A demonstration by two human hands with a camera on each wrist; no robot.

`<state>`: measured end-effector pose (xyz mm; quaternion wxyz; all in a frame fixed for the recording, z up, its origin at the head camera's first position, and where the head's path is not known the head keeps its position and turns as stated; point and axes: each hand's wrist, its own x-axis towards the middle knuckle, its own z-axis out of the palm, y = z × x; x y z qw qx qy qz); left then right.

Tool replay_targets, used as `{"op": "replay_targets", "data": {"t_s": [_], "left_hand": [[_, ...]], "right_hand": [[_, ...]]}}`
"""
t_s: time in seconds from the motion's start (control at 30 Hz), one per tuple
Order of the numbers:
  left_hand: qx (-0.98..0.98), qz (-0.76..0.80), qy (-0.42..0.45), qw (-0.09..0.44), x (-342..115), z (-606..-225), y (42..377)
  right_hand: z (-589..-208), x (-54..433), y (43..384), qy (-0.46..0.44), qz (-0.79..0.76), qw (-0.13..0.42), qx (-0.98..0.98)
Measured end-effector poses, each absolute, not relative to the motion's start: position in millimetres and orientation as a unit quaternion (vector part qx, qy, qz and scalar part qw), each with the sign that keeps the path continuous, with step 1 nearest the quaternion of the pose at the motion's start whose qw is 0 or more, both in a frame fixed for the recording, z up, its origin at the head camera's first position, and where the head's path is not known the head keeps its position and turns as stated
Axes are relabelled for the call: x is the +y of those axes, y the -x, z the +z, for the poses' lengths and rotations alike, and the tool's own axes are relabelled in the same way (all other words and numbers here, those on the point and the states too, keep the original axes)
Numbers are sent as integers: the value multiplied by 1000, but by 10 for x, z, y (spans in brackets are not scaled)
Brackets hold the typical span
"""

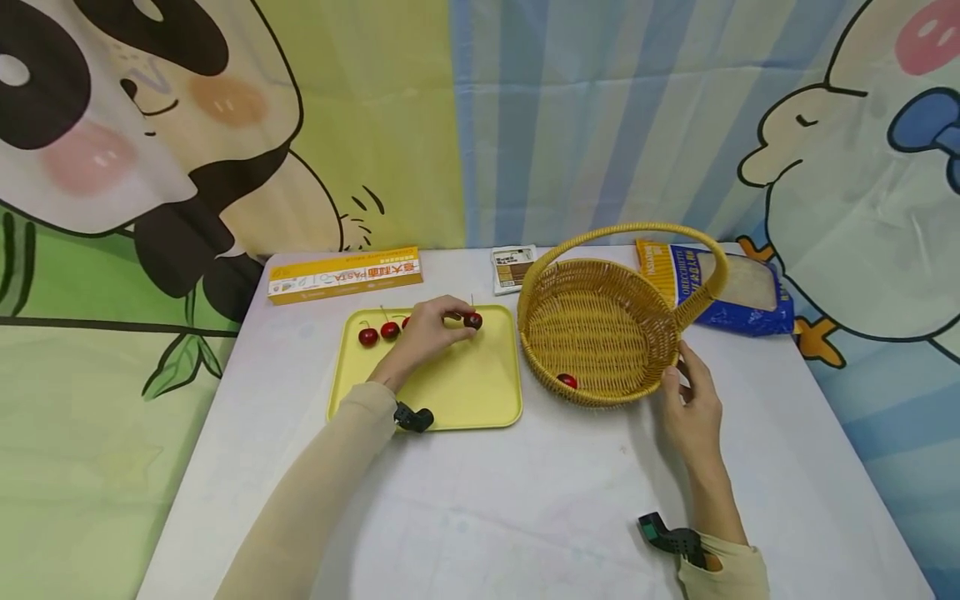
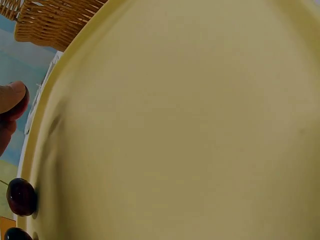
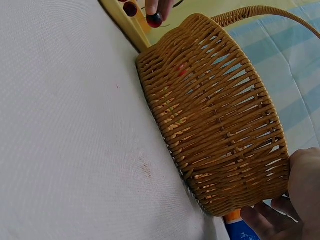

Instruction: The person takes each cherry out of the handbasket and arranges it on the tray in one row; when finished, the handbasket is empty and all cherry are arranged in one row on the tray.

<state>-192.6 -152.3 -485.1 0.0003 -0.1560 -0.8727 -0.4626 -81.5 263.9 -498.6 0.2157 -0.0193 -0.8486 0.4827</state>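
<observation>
My left hand [image 1: 435, 327] pinches a dark red cherry [image 1: 473, 321] between thumb and fingertips, above the far right part of the yellow tray [image 1: 450, 400]. More cherries with stems, such as one cherry [image 1: 368, 337] at the left, sit along the tray's far side, partly hidden by the hand. Right of the tray stands a wicker basket [image 1: 600, 325] with an arched handle, and a red cherry [image 1: 567, 381] lies inside it. My right hand [image 1: 693, 408] holds the basket's near right side, its thumb and fingers against the wicker in the right wrist view.
A yellow pasta box [image 1: 345, 277] lies behind the tray. A small flat packet [image 1: 513, 268] lies between tray and basket at the back. Behind the basket's right side is a blue and orange pasta bag [image 1: 738, 287]. A printed curtain [image 1: 570, 117] hangs behind the white table [image 1: 510, 508].
</observation>
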Motion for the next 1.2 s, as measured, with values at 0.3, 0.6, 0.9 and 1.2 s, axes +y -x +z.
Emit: {"op": "replay_targets", "data": {"t_s": [0.3,0.6,0.9,1.2], "left_hand": [[-885,-441,148,-5,-1619,-4888,2005],[-896,-414,162,-9,-1658,-4912,2070],[-899,-403,173,-2,-1670,-4962,2080],[-897,-408,170,-6,-1680,-5006,2095]], "right_hand": [[-5012,2628,839,17,483,221,-847],[-4983,2617,821,14,485,218,-847],[-4967,2618,823,15,484,214,-849],[-4965,2632,812,17,481,208,-852]]}}
